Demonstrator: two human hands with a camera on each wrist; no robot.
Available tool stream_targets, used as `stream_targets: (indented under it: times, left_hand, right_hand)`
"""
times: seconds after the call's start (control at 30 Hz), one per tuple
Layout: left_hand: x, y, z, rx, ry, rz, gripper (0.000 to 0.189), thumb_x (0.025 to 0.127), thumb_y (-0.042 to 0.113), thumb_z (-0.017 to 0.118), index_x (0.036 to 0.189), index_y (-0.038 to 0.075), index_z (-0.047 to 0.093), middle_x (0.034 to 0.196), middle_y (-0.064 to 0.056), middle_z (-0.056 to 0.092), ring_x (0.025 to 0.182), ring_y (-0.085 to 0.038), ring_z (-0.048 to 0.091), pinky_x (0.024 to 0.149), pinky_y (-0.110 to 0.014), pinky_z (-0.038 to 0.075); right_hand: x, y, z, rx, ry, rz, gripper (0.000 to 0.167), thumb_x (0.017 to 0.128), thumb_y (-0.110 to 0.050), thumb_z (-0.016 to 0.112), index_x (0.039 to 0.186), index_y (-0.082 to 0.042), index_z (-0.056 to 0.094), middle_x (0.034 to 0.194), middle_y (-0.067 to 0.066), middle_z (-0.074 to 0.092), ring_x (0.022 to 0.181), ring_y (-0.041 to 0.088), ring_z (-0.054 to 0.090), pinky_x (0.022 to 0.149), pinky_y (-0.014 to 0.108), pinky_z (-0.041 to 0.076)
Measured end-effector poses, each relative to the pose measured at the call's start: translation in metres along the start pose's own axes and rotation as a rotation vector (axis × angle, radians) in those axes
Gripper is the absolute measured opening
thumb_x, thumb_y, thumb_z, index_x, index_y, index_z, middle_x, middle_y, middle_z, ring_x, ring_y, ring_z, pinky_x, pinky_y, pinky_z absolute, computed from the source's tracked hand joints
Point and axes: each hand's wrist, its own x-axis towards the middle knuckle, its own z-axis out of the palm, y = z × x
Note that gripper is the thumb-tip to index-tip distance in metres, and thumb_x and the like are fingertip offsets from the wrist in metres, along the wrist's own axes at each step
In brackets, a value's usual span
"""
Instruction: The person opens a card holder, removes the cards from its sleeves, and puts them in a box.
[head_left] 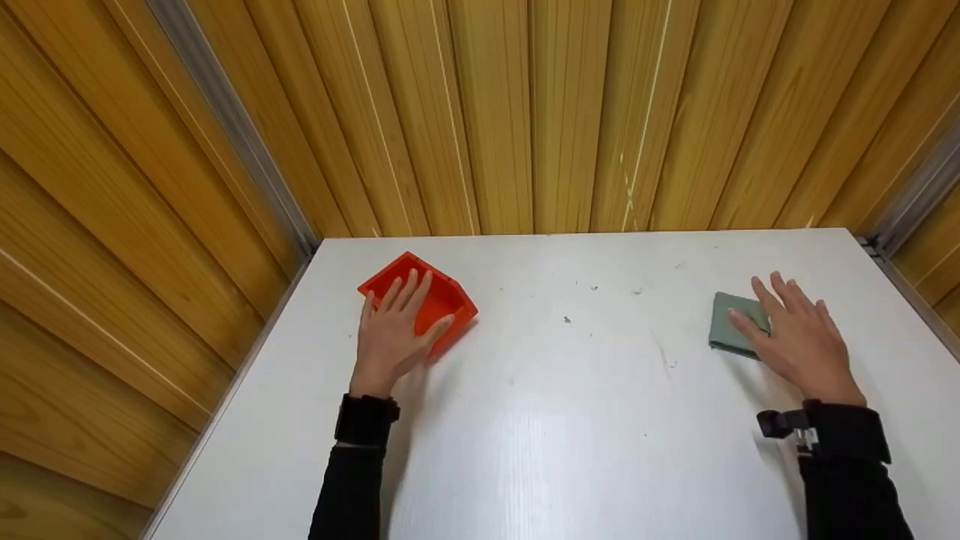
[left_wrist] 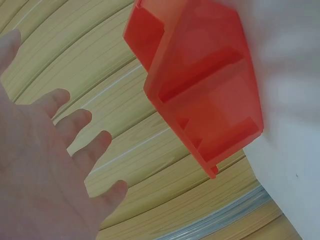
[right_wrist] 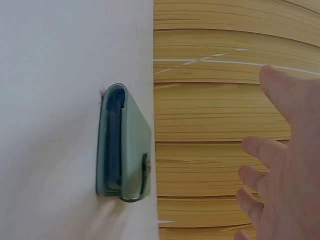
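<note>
On the left of the table sits a red plastic open-fronted bin (head_left: pixel 444 298), set at an angle. My left hand (head_left: pixel 391 335) hovers over its near left side, fingers spread; the left wrist view shows a gap between the palm and the bin (left_wrist: pixel 210 90). A green folded wallet (head_left: pixel 727 322) with a snap strap lies on the right side. Above its right edge is my right hand (head_left: pixel 806 349), fingers extended and holding nothing. In the right wrist view the wallet (right_wrist: pixel 136 145) stands apart from the fingers, its blue inside showing at the edge.
The white table (head_left: pixel 555 420) has small dark marks on its surface. Wood-patterned panels (head_left: pixel 495 120) rise behind it and at both sides, with metal corner posts (head_left: pixel 232 112). Black straps with a camera mount (head_left: pixel 780 424) are on the wrists.
</note>
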Motion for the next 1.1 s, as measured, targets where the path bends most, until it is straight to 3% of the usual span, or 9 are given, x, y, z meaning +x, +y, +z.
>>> stream_targets:
  times: [0.23,0.5,0.7,0.93,1.1]
  left_hand:
    - [0.001,0.009,0.001,-0.024,-0.008,-0.004,0.077,0.097,0.061,0.053,0.163,0.028,0.032,0.168,-0.003,0.034,0.153,-0.033,0.037,0.122,-0.063,0.029]
    - [0.004,0.033,0.011,-0.097,-0.019,0.079,0.074,0.098,0.06,0.055,0.162,0.03,0.034,0.165,-0.001,0.041,0.146,-0.031,0.047,0.115,-0.06,0.04]
    - [0.006,0.07,0.027,-0.126,-0.106,0.149,0.07,0.1,0.053,0.06,0.162,0.032,0.035,0.16,-0.001,0.049,0.139,-0.03,0.055,0.109,-0.052,0.049]
    - [0.017,0.124,0.044,-0.029,-0.208,0.189,0.059,0.101,0.048,0.062,0.155,0.027,0.048,0.142,-0.003,0.066,0.114,-0.027,0.07,0.095,-0.042,0.057]
    - [0.016,0.152,0.058,-0.052,-0.303,0.212,0.059,0.102,0.046,0.063,0.156,0.026,0.048,0.141,-0.004,0.067,0.114,-0.025,0.07,0.093,-0.038,0.058]
  right_hand:
    - [0.001,0.015,0.024,0.046,-0.165,0.058,0.084,0.107,-0.059,0.04,0.162,0.001,0.019,0.166,0.035,0.009,0.149,0.062,0.012,0.11,0.078,0.02]
    - [0.005,0.007,0.039,0.095,-0.18,0.046,0.081,0.107,-0.053,0.045,0.159,0.006,0.028,0.163,0.038,0.015,0.147,0.064,0.014,0.111,0.078,0.021]
    - [0.011,-0.026,0.05,0.079,-0.206,-0.03,0.075,0.106,-0.047,0.054,0.158,0.003,0.033,0.164,0.034,0.02,0.148,0.06,0.019,0.115,0.074,0.024]
    - [0.008,-0.072,0.07,0.069,-0.223,-0.093,0.068,0.106,-0.038,0.057,0.159,-0.002,0.036,0.167,0.027,0.023,0.152,0.053,0.02,0.118,0.07,0.025]
    - [0.001,-0.103,0.082,0.042,-0.219,-0.161,0.061,0.107,-0.033,0.056,0.158,-0.004,0.04,0.166,0.025,0.028,0.152,0.05,0.025,0.117,0.067,0.031]
